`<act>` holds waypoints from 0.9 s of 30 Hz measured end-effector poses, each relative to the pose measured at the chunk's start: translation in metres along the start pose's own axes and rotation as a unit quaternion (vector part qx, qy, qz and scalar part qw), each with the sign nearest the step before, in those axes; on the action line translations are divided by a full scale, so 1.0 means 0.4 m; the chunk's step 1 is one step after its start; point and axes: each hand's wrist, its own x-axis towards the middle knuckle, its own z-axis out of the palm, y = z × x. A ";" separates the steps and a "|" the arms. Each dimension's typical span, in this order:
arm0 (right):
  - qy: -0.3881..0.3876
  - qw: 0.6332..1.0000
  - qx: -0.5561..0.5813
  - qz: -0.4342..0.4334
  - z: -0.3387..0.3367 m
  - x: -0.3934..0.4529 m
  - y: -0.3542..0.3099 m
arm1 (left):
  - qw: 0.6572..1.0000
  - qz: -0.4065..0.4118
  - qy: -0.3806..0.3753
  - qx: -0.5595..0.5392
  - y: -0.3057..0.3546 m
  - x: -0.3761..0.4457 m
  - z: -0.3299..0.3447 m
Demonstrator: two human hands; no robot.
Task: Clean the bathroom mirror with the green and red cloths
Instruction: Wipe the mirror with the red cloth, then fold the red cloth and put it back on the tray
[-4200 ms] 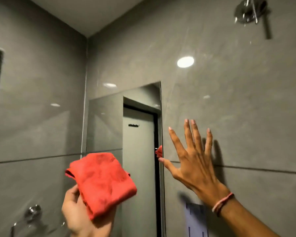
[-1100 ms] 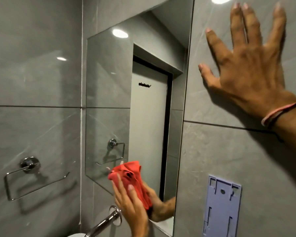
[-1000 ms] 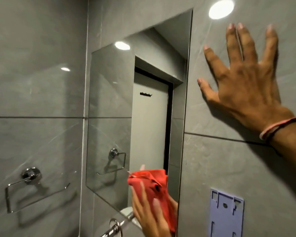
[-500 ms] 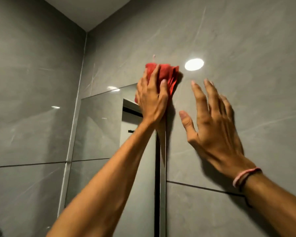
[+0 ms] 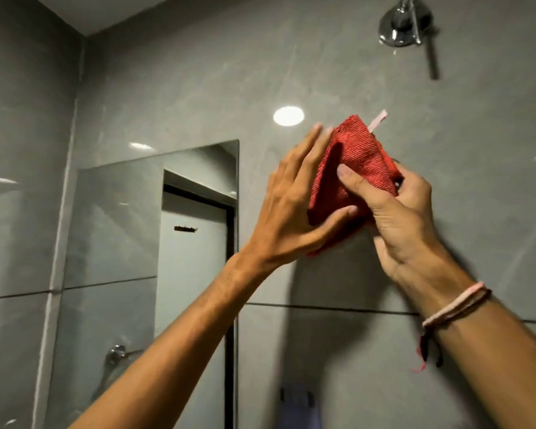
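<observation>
Red ribbed microfibre cloth [image 5: 350, 178] now off the glass and up in the air, right of the frameless rectangular wall mirror [image 5: 118, 236] and in front of the grey tiled wall [image 5: 446, 181]. Half a second earlier pressed by the left hand alone against the mirror's top right corner; right hand then spread flat on the tile beside it. Now shared between both. Left hand [image 5: 291, 209] mostly open, fingers long and loosely extended along the cloth's near side, thumb tucked under its lower edge. Right hand [image 5: 399, 218] off the wall and closed around the cloth's far side, thumb pressed across the front fold. Pale loop tag [image 5: 376, 122] poking up from the top corner.

Wiping paused, then. Likely a refold to a fresh face, or a handover to the right hand; not possible to say which from here. Mirror surface looking fairly clear in reflection, door and hook visible, though streaks too fine to judge. Green cloth nowhere in view, so that part of the job unaccounted for. Chrome shower head [image 5: 404, 23] well above and right of the mirror, plainly irrelevant.
</observation>
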 end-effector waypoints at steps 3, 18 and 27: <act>0.014 1.000 0.027 0.006 -0.087 -0.080 -0.045 | 0.975 -0.184 0.014 -0.121 0.085 -0.072 0.003; 0.106 0.891 -0.295 0.327 -0.612 -0.660 -0.097 | 0.639 -0.578 -0.164 -0.481 0.546 -0.657 0.242; 0.171 0.699 -0.368 0.588 -0.945 -1.182 0.003 | 0.621 -0.646 -0.339 -0.286 0.902 -1.171 0.316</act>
